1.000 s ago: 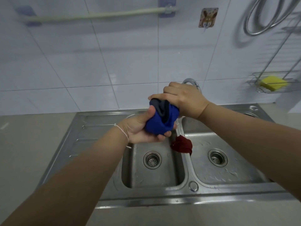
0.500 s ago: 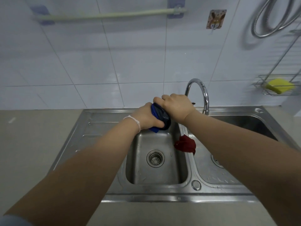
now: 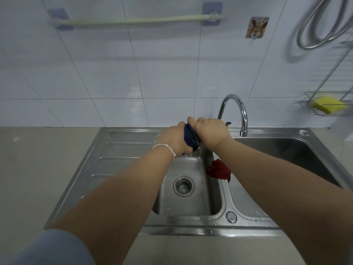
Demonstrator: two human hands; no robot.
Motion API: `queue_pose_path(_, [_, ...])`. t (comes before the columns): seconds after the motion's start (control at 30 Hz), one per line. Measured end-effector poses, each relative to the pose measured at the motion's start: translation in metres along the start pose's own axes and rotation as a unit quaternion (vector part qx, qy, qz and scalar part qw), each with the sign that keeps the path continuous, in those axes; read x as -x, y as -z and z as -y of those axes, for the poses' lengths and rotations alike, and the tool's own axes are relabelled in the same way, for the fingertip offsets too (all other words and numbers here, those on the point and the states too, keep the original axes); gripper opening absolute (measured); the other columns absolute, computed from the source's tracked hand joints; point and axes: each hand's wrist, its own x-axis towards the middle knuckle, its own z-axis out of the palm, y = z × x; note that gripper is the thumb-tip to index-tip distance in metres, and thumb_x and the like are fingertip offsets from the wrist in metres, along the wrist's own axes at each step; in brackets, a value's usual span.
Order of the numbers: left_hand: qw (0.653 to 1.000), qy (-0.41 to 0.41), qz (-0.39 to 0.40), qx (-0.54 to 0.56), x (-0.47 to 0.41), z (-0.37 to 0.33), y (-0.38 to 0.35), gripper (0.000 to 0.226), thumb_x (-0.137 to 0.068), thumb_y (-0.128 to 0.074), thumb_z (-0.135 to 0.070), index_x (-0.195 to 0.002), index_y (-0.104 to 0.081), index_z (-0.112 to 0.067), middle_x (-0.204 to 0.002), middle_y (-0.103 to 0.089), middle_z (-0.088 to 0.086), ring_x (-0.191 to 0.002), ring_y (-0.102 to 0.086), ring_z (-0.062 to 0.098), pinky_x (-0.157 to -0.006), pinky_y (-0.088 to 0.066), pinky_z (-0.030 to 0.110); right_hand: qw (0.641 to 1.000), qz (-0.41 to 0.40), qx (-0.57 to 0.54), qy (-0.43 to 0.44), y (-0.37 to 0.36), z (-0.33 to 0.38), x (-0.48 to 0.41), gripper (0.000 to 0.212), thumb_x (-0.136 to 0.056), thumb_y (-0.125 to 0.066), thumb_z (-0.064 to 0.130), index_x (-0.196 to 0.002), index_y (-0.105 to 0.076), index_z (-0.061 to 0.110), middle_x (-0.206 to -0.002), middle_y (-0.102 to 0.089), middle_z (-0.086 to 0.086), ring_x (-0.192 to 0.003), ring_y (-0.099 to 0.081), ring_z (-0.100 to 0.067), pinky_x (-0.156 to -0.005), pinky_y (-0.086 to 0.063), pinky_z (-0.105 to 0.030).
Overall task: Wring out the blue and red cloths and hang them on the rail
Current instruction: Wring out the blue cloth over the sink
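Note:
The blue cloth (image 3: 191, 137) is bunched tight between both hands above the back of the small left basin. My left hand (image 3: 174, 138) grips its left end and my right hand (image 3: 211, 131) grips its right end, knuckles up, so only a dark twisted strip shows. The red cloth (image 3: 218, 170) lies crumpled on the divider between the two basins, partly under my right forearm. The pale rail (image 3: 133, 21) is fixed high on the tiled wall, on two blue holders, with nothing on it.
A steel double sink (image 3: 118, 150) with a drainboard on the left sits in a beige counter. A curved tap (image 3: 241, 111) stands just right of my hands. A wire rack holds a yellow sponge (image 3: 327, 105) at far right; a shower hose (image 3: 313, 29) hangs above.
Both hands have dropped from in front of the tap toward the back of the left basin, and squeezed the blue cloth into a much smaller, tighter bundle. The red cloth has not moved.

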Motion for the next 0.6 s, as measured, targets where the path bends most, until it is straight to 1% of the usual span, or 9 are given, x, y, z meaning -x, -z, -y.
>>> queue_pose_path(0.07, [1.000,-0.012,-0.007,0.000,0.0011,-0.0004,-0.0001,0.038,-0.069,-0.069,-0.035,-0.092,-0.043,-0.018,-0.073,-0.058,-0.001,-0.066,-0.057,0.023,-0.056,-0.042,0.030,1.000,-0.001,-0.006,-0.005,0.0010,0.0000,0.0010,0.029,-0.089,-0.055,0.008,-0.115,-0.043,0.011,-0.076,-0.043,-0.005,-0.058,-0.047,-0.028,-0.046,-0.033,-0.031])
queue_pose_path(0.13, [1.000,-0.022,-0.012,-0.002,0.0024,-0.0002,0.0007,0.037,-0.072,-0.068,-0.034,-0.092,-0.042,-0.017,-0.070,-0.054,-0.003,-0.065,-0.054,0.022,-0.056,-0.040,0.030,1.000,0.003,-0.009,-0.008,0.0023,0.0008,0.0022,0.030,-0.089,-0.055,0.008,-0.116,-0.042,0.011,-0.077,-0.044,-0.005,-0.059,-0.047,-0.028,-0.046,-0.032,-0.032])
queue_pose_path(0.27, [0.999,-0.027,-0.013,-0.014,0.0032,0.0007,0.0010,0.037,-0.072,-0.068,-0.032,-0.091,-0.041,-0.016,-0.067,-0.050,-0.004,-0.065,-0.054,0.024,-0.056,-0.039,0.030,1.000,0.008,-0.018,-0.017,0.0034,0.0035,0.0042,0.029,-0.091,-0.052,0.009,-0.118,-0.041,0.011,-0.084,-0.055,-0.008,-0.061,-0.046,-0.028,-0.050,-0.035,-0.034])
queue_pose_path(0.33, [0.999,-0.028,-0.017,-0.019,0.0035,0.0006,0.0005,0.037,-0.074,-0.067,-0.033,-0.091,-0.040,-0.016,-0.066,-0.048,-0.005,-0.065,-0.052,0.023,-0.056,-0.038,0.030,0.999,0.013,-0.021,-0.020,0.0028,0.0047,0.0043,0.029,-0.092,-0.052,0.010,-0.118,-0.041,0.011,-0.082,-0.051,-0.007,-0.061,-0.047,-0.029,-0.051,-0.036,-0.034])
queue_pose_path(0.37, [0.999,-0.029,-0.016,-0.020,0.0040,0.0006,0.0005,0.037,-0.074,-0.067,-0.033,-0.091,-0.039,-0.016,-0.066,-0.047,-0.005,-0.065,-0.052,0.023,-0.057,-0.038,0.030,0.999,0.016,-0.023,-0.020,0.0023,0.0050,0.0044,0.029,-0.092,-0.052,0.010,-0.118,-0.041,0.011,-0.081,-0.050,-0.007,-0.062,-0.049,-0.030,-0.051,-0.037,-0.035])
queue_pose_path(0.47, [0.999,-0.032,-0.008,-0.017,0.0036,0.0019,0.0006,0.038,-0.074,-0.069,-0.032,-0.092,-0.039,-0.016,-0.070,-0.051,-0.003,-0.067,-0.052,0.024,-0.058,-0.039,0.031,0.999,0.019,-0.029,-0.019,0.0018,0.0052,0.0048,0.028,-0.092,-0.051,0.010,-0.118,-0.041,0.010,-0.088,-0.058,-0.010,-0.067,-0.059,-0.032,-0.051,-0.036,-0.035])
queue_pose_path(0.53, [0.999,-0.030,-0.006,-0.018,0.0040,0.0023,0.0018,0.037,-0.074,-0.069,-0.032,-0.092,-0.040,-0.016,-0.072,-0.052,-0.002,-0.067,-0.053,0.024,-0.059,-0.040,0.031,0.999,0.016,-0.033,-0.023,0.0009,0.0060,0.0050,0.029,-0.091,-0.051,0.009,-0.119,-0.041,0.010,-0.085,-0.055,-0.009,-0.063,-0.053,-0.031,-0.051,-0.035,-0.034])
queue_pose_path(0.6, [0.999,-0.029,-0.006,-0.019,0.0045,0.0018,0.0028,0.037,-0.073,-0.068,-0.032,-0.091,-0.040,-0.016,-0.069,-0.050,-0.004,-0.066,-0.053,0.023,-0.058,-0.040,0.031,0.999,0.014,-0.037,-0.028,-0.0007,0.0065,0.0050,0.030,-0.091,-0.051,0.009,-0.119,-0.041,0.010,-0.080,-0.046,-0.007,-0.061,-0.047,-0.029,-0.049,-0.034,-0.033])
